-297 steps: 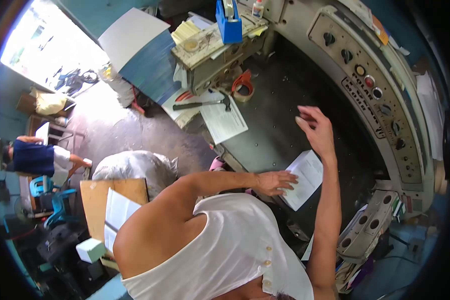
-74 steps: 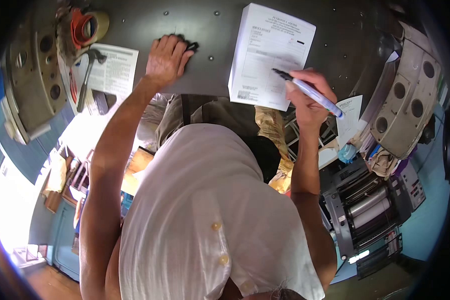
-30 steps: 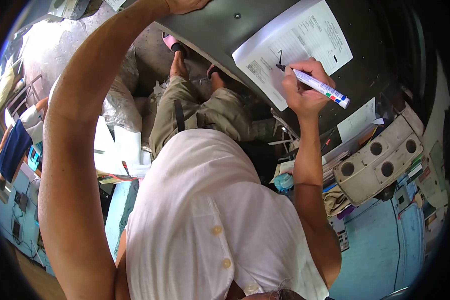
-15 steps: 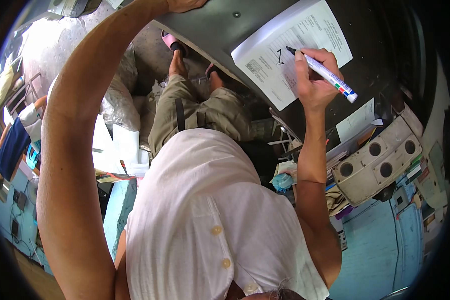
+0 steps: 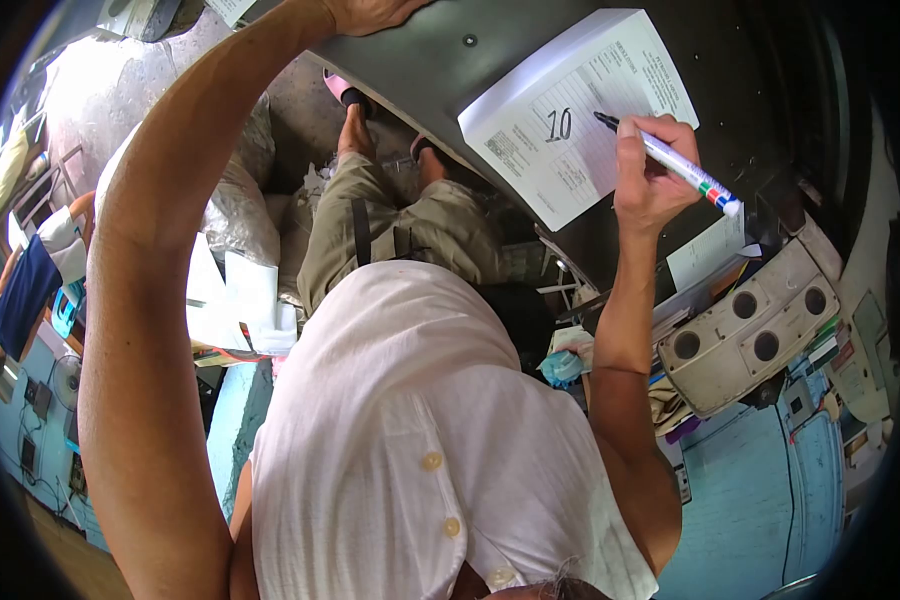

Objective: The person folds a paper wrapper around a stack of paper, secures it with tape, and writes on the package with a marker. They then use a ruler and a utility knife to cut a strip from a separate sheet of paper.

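My right hand [image 5: 655, 172] grips a marker pen [image 5: 698, 180] with a white barrel and coloured bands. Its black tip points at a printed form on top of a thick paper pad [image 5: 610, 75]. A bold black "10" [image 5: 558, 125] stands on the form, just left of the tip. The pad lies at a slant on a dark desk [image 5: 410, 85]. At the top edge of the view, my left hand [image 5: 375, 14] rests on the desk's corner with fingers stretched out and holding nothing; part of it is cut off.
Right of the pad lies another paper sheet [image 5: 708, 248]. A beige casing with round dark holes [image 5: 715, 335] stands beyond it, near stacked papers. Plastic-wrapped bundles [image 5: 242, 210] and white sheets [image 5: 260, 300] lie to the left. Another person in dark blue [image 5: 28, 290] is at far left.
The single angular stroke on the form has become a "10". My right hand and marker have moved right and slightly down, and the pad has shifted slightly down in view.
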Available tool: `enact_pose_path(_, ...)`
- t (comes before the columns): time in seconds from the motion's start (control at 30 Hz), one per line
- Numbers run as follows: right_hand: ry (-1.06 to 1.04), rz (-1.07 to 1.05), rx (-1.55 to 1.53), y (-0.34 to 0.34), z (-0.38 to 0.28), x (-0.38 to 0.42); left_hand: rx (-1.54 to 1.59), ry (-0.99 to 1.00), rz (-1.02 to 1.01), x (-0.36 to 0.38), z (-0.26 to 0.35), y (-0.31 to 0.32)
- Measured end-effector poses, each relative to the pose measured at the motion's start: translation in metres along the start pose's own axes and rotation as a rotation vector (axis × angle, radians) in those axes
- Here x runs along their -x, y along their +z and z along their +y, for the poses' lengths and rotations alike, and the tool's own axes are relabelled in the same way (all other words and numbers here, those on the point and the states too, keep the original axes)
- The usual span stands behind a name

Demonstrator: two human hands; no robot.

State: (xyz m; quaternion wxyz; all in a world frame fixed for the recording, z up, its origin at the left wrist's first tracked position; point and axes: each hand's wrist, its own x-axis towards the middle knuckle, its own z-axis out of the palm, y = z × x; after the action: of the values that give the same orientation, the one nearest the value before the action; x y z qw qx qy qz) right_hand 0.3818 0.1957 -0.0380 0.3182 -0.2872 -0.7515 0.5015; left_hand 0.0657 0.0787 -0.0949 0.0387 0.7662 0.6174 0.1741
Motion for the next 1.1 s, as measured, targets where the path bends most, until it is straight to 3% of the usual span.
enact_pose_path(0.3,-0.104,-0.185,0.060,-0.011,0.010,-0.002,0.000,0.017,0.034,-0.001,0.002,-0.001)
enact_pose_path(0.4,0.035,-0.027,0.020,0.003,-0.004,-0.004,0.003,0.011,0.025,-0.001,0.002,0.000)
enact_pose_path(0.67,-0.083,-0.038,0.069,-0.001,0.007,-0.002,0.000,0.001,0.009,-0.001,0.001,0.000)
enact_pose_path(0.87,-0.093,-0.090,0.095,-0.006,0.008,0.000,-0.010,0.006,0.010,-0.002,0.001,0.000)
enact_pose_path(1.0,0.019,0.082,0.041,0.001,0.001,-0.007,0.006,0.003,0.016,-0.001,0.000,0.001)
enact_pose_path(1.1,-0.022,0.012,0.077,-0.003,0.008,-0.007,0.007,-0.002,0.021,0.000,0.001,0.001)
